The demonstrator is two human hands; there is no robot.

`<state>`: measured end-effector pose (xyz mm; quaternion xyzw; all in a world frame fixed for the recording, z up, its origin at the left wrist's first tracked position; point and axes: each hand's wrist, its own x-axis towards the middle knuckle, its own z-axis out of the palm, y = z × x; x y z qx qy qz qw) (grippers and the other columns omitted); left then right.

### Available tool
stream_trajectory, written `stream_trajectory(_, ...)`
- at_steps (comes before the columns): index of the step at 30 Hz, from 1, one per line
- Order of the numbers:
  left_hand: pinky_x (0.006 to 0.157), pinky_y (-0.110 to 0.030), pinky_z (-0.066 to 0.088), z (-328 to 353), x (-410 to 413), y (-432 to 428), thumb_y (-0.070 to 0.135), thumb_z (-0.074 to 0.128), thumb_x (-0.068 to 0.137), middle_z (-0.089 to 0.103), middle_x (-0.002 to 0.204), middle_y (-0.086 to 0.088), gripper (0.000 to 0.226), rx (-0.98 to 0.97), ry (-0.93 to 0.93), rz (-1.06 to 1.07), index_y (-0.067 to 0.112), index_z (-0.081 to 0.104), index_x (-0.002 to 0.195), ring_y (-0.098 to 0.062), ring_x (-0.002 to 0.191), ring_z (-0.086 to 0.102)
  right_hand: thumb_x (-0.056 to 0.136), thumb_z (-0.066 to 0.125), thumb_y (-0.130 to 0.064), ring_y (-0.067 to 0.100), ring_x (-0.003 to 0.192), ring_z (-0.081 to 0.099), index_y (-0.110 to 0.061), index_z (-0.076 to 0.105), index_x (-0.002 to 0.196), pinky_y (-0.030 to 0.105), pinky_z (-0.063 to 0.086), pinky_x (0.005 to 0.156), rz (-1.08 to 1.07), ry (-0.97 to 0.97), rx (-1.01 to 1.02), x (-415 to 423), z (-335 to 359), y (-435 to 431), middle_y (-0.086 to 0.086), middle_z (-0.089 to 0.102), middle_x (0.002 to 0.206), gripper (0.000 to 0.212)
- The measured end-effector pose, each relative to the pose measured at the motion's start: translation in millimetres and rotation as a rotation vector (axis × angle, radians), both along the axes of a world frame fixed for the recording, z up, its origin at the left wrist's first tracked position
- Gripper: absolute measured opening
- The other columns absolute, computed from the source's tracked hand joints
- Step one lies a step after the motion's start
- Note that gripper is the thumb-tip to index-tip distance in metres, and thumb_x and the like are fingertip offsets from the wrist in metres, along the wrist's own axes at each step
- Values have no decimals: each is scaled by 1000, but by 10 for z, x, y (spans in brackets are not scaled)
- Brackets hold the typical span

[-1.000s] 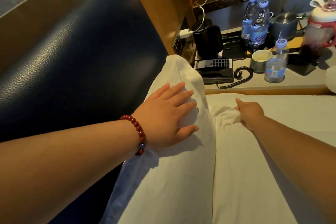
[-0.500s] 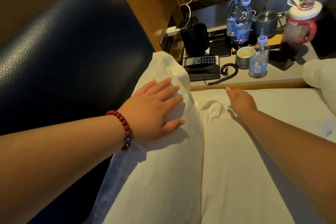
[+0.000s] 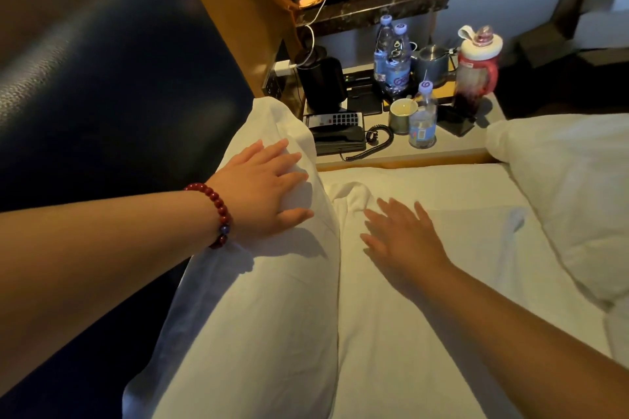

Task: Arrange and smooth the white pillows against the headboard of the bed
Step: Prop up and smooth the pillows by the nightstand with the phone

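- White pillow propped lengthwise against the dark blue padded headboard, cover smooth along the front, bunched to a soft peak at the far end near the bedside surface.
- Left hand, red bead bracelet at the wrist, flat on the pillow's upper end, fingers spread, pressing the fabric.
- Right hand open, fingers splayed, palm down on the white sheet just beside the pillow, next to a small rumpled fold.
- Second white pillow lying well apart at the right edge.
- Water bottles on the surface: blue labels, lettering too blurred to read; purple cap on the nearest bottle marked with a swirl.
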<state>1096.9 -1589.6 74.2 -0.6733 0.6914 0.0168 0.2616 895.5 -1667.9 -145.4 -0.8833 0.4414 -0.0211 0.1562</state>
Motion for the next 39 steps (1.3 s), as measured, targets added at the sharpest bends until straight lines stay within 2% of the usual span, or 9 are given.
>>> stream_trajectory(2,121,-45,-5,7,-43,4,70,18,90,11,162,7,72,14,-11,-12,34,20,152,-22,150,-2,91,5,-72,20,151,2,-41,7,153,48,-3,121,41,76,56,-218,-62,194,-6,3,164,69)
stream_trajectory(7,118,-56,-8,-49,-226,67,69,21,92,19,160,8,69,41,-39,-48,35,21,151,-23,149,4,81,-9,-73,27,150,-9,-40,-5,153,53,4,120,-512,83,176,-814,-290,267,-1,-11,164,79)
stream_trajectory(12,118,-55,5,-155,-502,197,68,26,92,38,152,2,68,60,-67,-135,30,28,149,-26,143,28,87,-9,-74,26,151,4,-39,8,154,52,14,120,-318,-4,128,-872,-367,981,-1,-2,163,77)
stream_trajectory(16,112,-49,31,-266,-792,337,64,35,93,51,139,-2,64,119,-68,-251,24,35,144,-25,127,47,85,-9,-77,23,150,-7,-49,-18,147,50,1,120,-334,-73,155,-1068,-437,1521,-8,-17,159,68)
stream_trajectory(21,95,-40,48,-458,-1178,458,59,38,95,57,129,-3,61,119,35,-331,22,38,143,-24,108,58,62,-27,-83,24,150,-10,-42,-16,148,47,5,121,-368,41,240,-1395,-300,2020,-6,-25,158,96)
stream_trajectory(27,93,-38,48,-923,-1425,708,54,37,97,56,130,-3,55,166,107,-270,22,40,141,-25,109,57,99,30,-57,21,150,10,-36,9,154,39,14,120,-407,3,471,-1660,-106,2366,-4,-1,164,63)
stream_trajectory(33,90,-38,48,-1223,-1599,999,45,36,97,58,127,-5,48,235,88,-308,20,43,138,-26,108,57,101,42,-41,23,134,43,-21,34,149,29,32,108,-631,-220,629,-1738,102,2560,7,43,150,52)
stream_trajectory(37,92,-41,49,-1305,-1705,1146,47,39,96,57,130,-6,52,232,150,-274,20,40,140,-28,110,58,101,45,-36,20,121,54,-20,43,144,21,37,90,-685,-298,683,-1773,205,2749,7,55,138,46)
stream_trajectory(39,93,-42,48,-1365,-1765,1287,47,40,95,56,131,-7,53,258,195,-218,20,39,142,-28,112,57,101,45,-36,21,119,55,-19,47,141,24,40,90,-663,-293,685,-1856,245,2841,7,57,136,44)
